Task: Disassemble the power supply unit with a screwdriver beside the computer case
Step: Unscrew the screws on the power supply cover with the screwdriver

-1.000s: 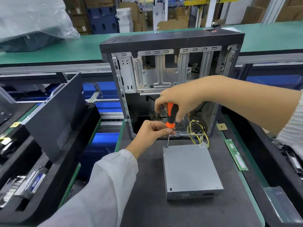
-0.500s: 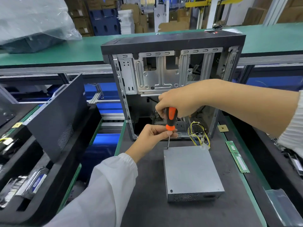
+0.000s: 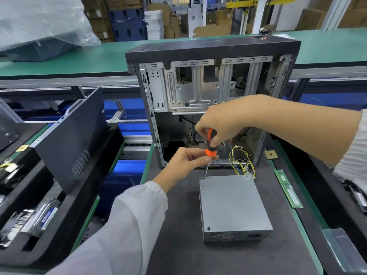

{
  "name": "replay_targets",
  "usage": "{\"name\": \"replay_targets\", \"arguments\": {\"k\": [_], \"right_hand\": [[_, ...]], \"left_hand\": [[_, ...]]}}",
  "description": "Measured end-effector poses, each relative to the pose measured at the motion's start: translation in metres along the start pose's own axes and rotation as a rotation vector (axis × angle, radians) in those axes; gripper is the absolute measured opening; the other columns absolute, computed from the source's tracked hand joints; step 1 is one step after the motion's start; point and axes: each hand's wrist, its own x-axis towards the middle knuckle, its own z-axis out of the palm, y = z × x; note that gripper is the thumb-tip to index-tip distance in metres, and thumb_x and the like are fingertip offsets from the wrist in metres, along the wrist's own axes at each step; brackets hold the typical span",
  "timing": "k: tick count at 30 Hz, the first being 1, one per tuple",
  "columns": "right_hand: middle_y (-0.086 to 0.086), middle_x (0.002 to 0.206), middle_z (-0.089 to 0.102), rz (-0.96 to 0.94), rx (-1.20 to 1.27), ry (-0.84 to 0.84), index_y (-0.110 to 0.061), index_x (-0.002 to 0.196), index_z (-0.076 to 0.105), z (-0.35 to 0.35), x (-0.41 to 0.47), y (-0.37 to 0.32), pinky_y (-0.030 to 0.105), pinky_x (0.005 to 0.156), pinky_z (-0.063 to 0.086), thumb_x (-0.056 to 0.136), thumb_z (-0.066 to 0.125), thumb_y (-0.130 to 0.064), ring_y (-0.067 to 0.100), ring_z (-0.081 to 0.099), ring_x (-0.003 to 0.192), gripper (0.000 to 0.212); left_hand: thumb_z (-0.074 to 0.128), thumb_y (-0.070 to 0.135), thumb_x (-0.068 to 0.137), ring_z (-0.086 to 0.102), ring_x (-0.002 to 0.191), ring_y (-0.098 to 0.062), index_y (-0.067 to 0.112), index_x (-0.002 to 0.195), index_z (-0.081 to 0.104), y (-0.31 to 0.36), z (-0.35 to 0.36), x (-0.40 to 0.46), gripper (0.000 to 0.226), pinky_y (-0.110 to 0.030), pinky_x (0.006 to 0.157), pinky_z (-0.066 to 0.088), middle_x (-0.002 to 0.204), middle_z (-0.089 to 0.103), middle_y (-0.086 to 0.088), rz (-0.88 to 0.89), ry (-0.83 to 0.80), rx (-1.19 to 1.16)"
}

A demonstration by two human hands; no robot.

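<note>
A grey metal power supply unit (image 3: 232,205) lies flat on the dark mat, in front of the open computer case (image 3: 212,80). Yellow and black wires (image 3: 241,161) run from its far edge towards the case. An orange and black screwdriver (image 3: 210,144) stands nearly upright with its tip on the unit's far left corner. My right hand (image 3: 220,124) grips the top of the handle from above. My left hand (image 3: 186,160) pinches the lower orange end of the handle, just above the shaft.
A black side panel (image 3: 73,135) leans in a tray at the left, above drives (image 3: 39,217) in foam slots. A green memory stick (image 3: 288,188) and a small chip (image 3: 270,154) lie on the right. A clear plastic tray (image 3: 341,249) sits at the near right edge.
Both hands stay on the screwdriver with its tip at the same corner. The fingers have shifted slightly on the handle.
</note>
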Motion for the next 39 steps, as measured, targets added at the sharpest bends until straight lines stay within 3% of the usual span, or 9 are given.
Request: {"name": "replay_targets", "arguments": {"k": [4,9,13,19,25,27,31,34,39], "right_hand": [[-0.007,0.091,0.047,-0.039,-0.033,0.007,-0.026,0.102,0.053,-0.003,-0.001,0.0,0.027,0.063,0.038,0.079,0.074,-0.016,0.017,0.049,0.086,0.033],[0.0,0.055,0.066,0.167,0.284,0.035,-0.013,0.085,0.058,-0.003,-0.002,0.008,0.023,0.045,0.049,0.077,0.06,-0.069,0.017,0.067,0.046,0.057],[0.0,0.036,0.057,0.225,0.214,0.042,-0.007,0.069,0.054,0.0,0.008,0.003,0.023,0.05,0.046,0.09,0.035,-0.07,0.015,0.062,0.038,0.068],[0.002,0.089,0.065,0.026,0.153,0.026,-0.028,0.082,0.052,-0.005,0.007,0.001,0.038,0.072,0.055,0.092,0.059,-0.036,0.026,0.067,0.084,0.015],[0.003,0.105,0.059,-0.003,0.199,-0.03,-0.025,0.096,0.057,-0.009,0.006,-0.005,0.04,0.08,0.057,0.086,0.068,-0.017,0.027,0.065,0.093,0.017],[0.001,0.093,0.066,0.028,0.215,-0.001,-0.022,0.093,0.06,-0.008,0.006,-0.007,0.032,0.072,0.057,0.087,0.066,-0.031,0.023,0.069,0.085,0.012],[-0.003,0.046,0.062,0.154,0.314,0.041,-0.013,0.085,0.06,-0.005,0.008,-0.008,0.02,0.044,0.048,0.088,0.047,-0.065,0.015,0.067,0.046,0.053],[-0.003,0.033,0.054,0.215,0.35,0.118,-0.008,0.077,0.052,-0.001,0.013,-0.008,0.021,0.039,0.046,0.096,0.036,-0.059,0.018,0.063,0.037,0.057],[-0.001,0.029,0.049,0.284,0.303,0.26,-0.011,0.069,0.046,0.002,0.013,-0.003,0.017,0.036,0.04,0.096,0.042,-0.056,0.017,0.059,0.032,0.053]], "left_hand": [[0.064,0.011,0.092,0.068,0.105,-0.012,0.001,0.109,0.072,-0.001,-0.003,0.002,0.021,-0.018,0.09,0.05,0.102,0.076,-0.005,0.016,0.025,0.033],[0.069,0.005,0.087,0.071,0.089,-0.009,-0.004,0.099,0.074,-0.004,-0.004,0.004,0.016,-0.017,0.079,0.052,0.09,0.077,-0.004,0.038,0.076,0.029],[0.072,0.005,0.085,0.072,0.088,-0.015,0.0,0.094,0.074,-0.002,-0.003,0.004,0.011,-0.019,0.079,0.053,0.088,0.077,-0.005,0.039,0.081,0.037],[0.077,0.005,0.079,0.066,0.075,-0.011,0.016,0.077,0.071,-0.001,0.0,0.005,0.013,-0.024,0.077,0.054,0.078,0.072,0.001,0.044,0.104,0.017],[0.078,0.009,0.078,0.065,0.077,-0.017,0.017,0.079,0.07,-0.003,-0.001,0.004,0.011,-0.028,0.081,0.055,0.077,0.069,-0.002,0.044,0.116,0.007],[0.078,0.009,0.078,0.065,0.079,-0.021,0.016,0.082,0.071,-0.002,-0.001,0.003,0.01,-0.032,0.083,0.056,0.079,0.069,-0.01,0.048,0.116,-0.001],[0.076,0.006,0.081,0.065,0.079,-0.02,0.018,0.087,0.071,-0.004,-0.001,0.004,0.015,-0.032,0.082,0.055,0.077,0.069,-0.009,0.051,0.111,0.01],[0.077,0.007,0.08,0.065,0.077,-0.016,-0.001,0.084,0.066,-0.007,0.0,0.005,0.014,-0.029,0.081,0.055,0.077,0.069,-0.002,0.028,0.112,0.016],[0.077,0.01,0.08,0.065,0.082,-0.034,-0.007,0.09,0.064,-0.007,-0.001,0.005,0.024,-0.038,0.086,0.056,0.084,0.069,-0.019,0.025,0.144,0.015]]}}
